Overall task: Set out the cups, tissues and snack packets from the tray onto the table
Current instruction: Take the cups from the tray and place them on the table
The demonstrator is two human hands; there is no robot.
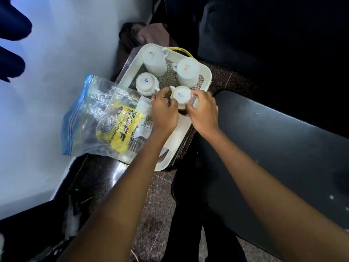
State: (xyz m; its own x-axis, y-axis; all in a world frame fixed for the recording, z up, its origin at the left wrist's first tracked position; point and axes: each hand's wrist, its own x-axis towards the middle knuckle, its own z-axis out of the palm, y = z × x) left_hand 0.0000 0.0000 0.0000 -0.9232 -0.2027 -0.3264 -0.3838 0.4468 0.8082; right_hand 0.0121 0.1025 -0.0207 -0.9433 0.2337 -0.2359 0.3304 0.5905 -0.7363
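A white tray [207, 72] holds several upturned white cups. Two tall mugs [154, 60] [188, 71] stand at its far end and a small cup [146, 83] sits near its left rim. A second small upturned cup [181, 95] is held from both sides: my left hand [164, 112] curls against its left side and my right hand [204, 112] grips its right side. White tissues [179, 133] lie on the tray under my hands. A clear zip bag [98, 118] with yellow snack packets leans over the tray's left edge.
The tray rests on a dark speckled stone counter [156, 195]. A pale wall [56, 53] rises at the left. A dark grey flat surface [273, 148] lies to the right, and dark cloth [151, 33] is bunched behind the tray.
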